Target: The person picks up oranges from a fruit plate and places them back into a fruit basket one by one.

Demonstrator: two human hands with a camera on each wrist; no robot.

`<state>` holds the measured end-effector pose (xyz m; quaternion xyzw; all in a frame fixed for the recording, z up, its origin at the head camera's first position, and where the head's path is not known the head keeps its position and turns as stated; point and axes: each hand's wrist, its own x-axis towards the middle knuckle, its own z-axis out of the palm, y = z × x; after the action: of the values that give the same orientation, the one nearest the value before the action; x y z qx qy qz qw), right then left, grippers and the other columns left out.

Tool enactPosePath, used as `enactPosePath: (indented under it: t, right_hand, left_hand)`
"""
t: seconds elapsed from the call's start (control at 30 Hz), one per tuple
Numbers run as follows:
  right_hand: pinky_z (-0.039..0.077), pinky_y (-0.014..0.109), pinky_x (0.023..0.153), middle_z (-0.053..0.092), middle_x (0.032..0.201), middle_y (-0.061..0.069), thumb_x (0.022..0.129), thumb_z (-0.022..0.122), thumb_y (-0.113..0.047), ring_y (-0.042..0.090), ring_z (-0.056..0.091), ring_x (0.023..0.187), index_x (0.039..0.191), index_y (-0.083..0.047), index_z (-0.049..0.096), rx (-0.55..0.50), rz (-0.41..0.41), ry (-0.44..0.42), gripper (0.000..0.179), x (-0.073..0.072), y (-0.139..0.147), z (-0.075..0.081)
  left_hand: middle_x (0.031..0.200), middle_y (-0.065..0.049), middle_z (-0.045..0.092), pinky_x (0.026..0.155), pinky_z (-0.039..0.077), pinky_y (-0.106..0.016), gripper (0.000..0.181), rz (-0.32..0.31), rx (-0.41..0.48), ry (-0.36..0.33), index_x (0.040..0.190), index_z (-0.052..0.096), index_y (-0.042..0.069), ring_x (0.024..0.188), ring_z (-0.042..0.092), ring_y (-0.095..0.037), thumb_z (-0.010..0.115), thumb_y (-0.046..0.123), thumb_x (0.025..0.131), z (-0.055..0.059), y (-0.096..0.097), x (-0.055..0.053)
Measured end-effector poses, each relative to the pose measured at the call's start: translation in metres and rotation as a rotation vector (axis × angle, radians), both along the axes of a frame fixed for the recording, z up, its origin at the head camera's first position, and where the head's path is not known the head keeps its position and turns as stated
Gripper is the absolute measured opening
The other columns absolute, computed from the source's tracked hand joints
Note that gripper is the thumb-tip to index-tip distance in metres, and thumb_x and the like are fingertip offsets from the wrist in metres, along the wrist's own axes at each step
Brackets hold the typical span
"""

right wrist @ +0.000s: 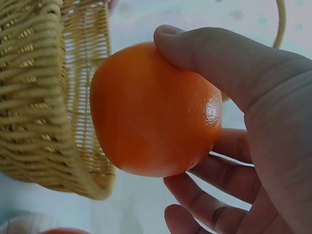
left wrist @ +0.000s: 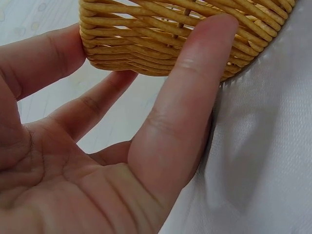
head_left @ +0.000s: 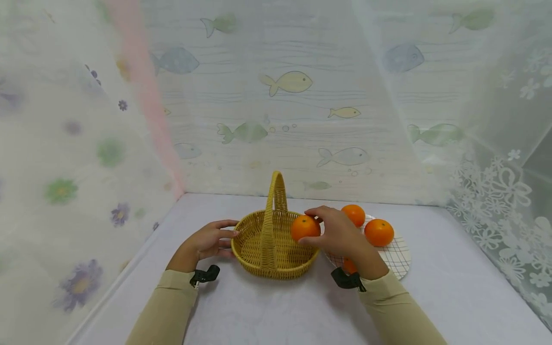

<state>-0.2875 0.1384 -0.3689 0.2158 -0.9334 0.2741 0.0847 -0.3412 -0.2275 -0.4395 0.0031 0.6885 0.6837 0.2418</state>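
Observation:
A yellow woven basket (head_left: 276, 273) with a tall arched handle stands on the white-covered table. My left hand (head_left: 213, 239) rests against its left side; in the left wrist view the thumb (left wrist: 190, 97) lies extended along the outer weave and other fingertips touch the wall. With thumb and fingers, my right hand (head_left: 342, 235) grips an orange (head_left: 305, 228) at the basket's right side. The right wrist view shows that orange (right wrist: 156, 109) beside the rim of the basket (right wrist: 53, 112); the far side of the fruit is hidden.
Right of the basket is a white plate (head_left: 401, 258) with dark grid lines. On it lie an orange (head_left: 353, 215) at the back, another orange (head_left: 379, 233) to the right, and a third orange (head_left: 350, 266) partly hidden by my right wrist. A fish-patterned curtain (head_left: 302, 153) hangs behind.

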Motion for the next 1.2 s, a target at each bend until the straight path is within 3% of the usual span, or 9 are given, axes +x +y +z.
enactPosePath:
  t: [0.23, 0.43, 0.63, 0.87, 1.2]
  right_hand:
    - [0.051, 0.030, 0.083, 0.062, 0.108, -0.014, 0.063, 0.078, -0.062, 0.008, 0.056, 0.095, 0.126, -0.022, 0.061, -0.014, 0.030, -0.037, 0.077, -0.001, -0.012, -0.009]
    - [0.051, 0.031, 0.085, 0.064, 0.115, -0.010, 0.061, 0.077, -0.065, 0.009, 0.057, 0.098, 0.128, -0.021, 0.060, 0.037, 0.036, -0.051, 0.082, -0.001, -0.021, -0.018]
    - [0.052, 0.032, 0.086, 0.064, 0.112, -0.010, 0.064, 0.079, -0.059, 0.008, 0.057, 0.096, 0.129, -0.021, 0.059, 0.026, 0.068, -0.092, 0.077, 0.000, -0.027, -0.021]
    - [0.052, 0.030, 0.082, 0.065, 0.108, -0.010, 0.067, 0.081, -0.054, 0.008, 0.058, 0.092, 0.125, -0.019, 0.062, 0.038, 0.111, -0.083, 0.071, 0.001, -0.032, -0.024]
    - [0.051, 0.029, 0.084, 0.063, 0.106, -0.013, 0.066, 0.077, -0.059, 0.008, 0.056, 0.093, 0.128, -0.019, 0.060, 0.086, 0.121, -0.113, 0.075, 0.000, -0.037, -0.033]
  left_hand:
    - [0.129, -0.016, 0.051, 0.081, 0.054, -0.053, 0.055, -0.007, 0.004, 0.006, 0.138, 0.046, 0.014, 0.103, 0.063, -0.031, 0.068, 0.021, 0.088, 0.000, -0.001, 0.000]
    - [0.130, -0.018, 0.050, 0.080, 0.054, -0.053, 0.053, -0.016, 0.005, 0.011, 0.138, 0.046, 0.014, 0.103, 0.063, -0.032, 0.066, 0.020, 0.090, -0.002, -0.001, -0.001]
    - [0.130, -0.017, 0.049, 0.080, 0.054, -0.053, 0.053, -0.018, 0.006, 0.017, 0.139, 0.046, 0.014, 0.104, 0.063, -0.032, 0.066, 0.020, 0.090, -0.003, -0.001, -0.002]
    - [0.130, -0.017, 0.050, 0.080, 0.054, -0.053, 0.054, -0.014, 0.013, 0.014, 0.138, 0.046, 0.015, 0.104, 0.063, -0.031, 0.067, 0.020, 0.089, -0.003, -0.001, -0.003]
    - [0.130, -0.017, 0.050, 0.081, 0.054, -0.053, 0.053, -0.013, 0.013, 0.012, 0.138, 0.046, 0.015, 0.104, 0.063, -0.032, 0.066, 0.019, 0.089, -0.001, -0.001, 0.000]
